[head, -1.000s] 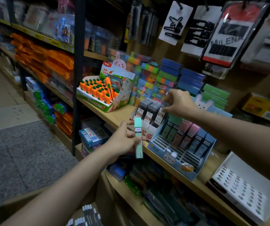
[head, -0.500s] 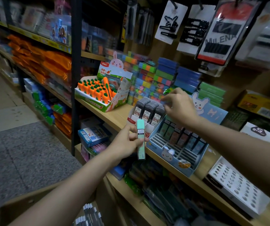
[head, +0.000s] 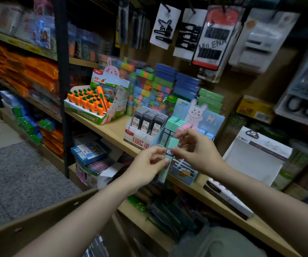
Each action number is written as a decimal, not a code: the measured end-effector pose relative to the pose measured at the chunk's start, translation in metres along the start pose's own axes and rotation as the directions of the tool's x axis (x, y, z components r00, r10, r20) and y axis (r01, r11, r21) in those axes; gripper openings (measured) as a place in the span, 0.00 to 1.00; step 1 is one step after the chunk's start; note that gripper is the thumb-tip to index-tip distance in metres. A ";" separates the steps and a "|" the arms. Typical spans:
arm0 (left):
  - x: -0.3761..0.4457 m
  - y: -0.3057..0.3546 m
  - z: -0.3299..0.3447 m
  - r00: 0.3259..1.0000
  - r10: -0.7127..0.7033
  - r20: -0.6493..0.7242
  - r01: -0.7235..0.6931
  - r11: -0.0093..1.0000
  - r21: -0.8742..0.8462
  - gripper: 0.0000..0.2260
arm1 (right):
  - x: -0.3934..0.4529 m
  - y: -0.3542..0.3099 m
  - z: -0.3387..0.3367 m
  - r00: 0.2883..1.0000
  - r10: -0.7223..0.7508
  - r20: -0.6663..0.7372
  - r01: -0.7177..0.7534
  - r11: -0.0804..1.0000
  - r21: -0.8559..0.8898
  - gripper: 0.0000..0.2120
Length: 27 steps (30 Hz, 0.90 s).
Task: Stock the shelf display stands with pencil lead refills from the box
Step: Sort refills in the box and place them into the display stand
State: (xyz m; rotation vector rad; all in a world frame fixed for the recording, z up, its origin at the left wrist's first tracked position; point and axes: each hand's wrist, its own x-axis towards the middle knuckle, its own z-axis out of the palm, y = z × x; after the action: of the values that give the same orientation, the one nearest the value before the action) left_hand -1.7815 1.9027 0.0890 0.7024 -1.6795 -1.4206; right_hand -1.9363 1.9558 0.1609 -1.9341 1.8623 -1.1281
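While both hands meet in front of the wooden shelf [head: 112, 129], the left hand [head: 145, 166] pinches a mint-green lead refill case [head: 169, 158] near its middle, case roughly upright. Right hand [head: 195, 153] fingers pinch the same case near its labelled upper part. Case sits just in front of the blue rabbit display stand [head: 195, 115], which holds pastel refills. Grey refills fill the white stand [head: 145, 134] beside it. Cardboard box [head: 38, 223] at lower left
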 end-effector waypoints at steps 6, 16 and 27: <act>0.001 -0.011 -0.015 0.977 0.205 -0.060 -0.108 0.717 0.688 0.20 | 0.032 -0.011 -0.038 0.982 -0.112 -0.154 0.083 0.979 -0.186 0.13; -0.002 -0.036 -0.020 0.994 -0.058 0.097 -0.039 0.636 0.771 0.33 | 0.075 -0.001 -0.002 0.960 -0.265 -0.094 0.192 0.862 -0.468 0.12; 0.005 -0.044 -0.027 0.999 0.037 0.039 -0.054 0.704 0.709 0.31 | 0.085 0.012 0.013 0.972 -0.194 -0.130 0.127 0.908 -0.400 0.12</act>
State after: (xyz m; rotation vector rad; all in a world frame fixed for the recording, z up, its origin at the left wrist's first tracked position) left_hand -1.7649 1.8751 0.0483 1.0477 -2.2643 -0.6907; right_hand -1.9455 1.8707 0.1749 -2.3072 2.1890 -1.0551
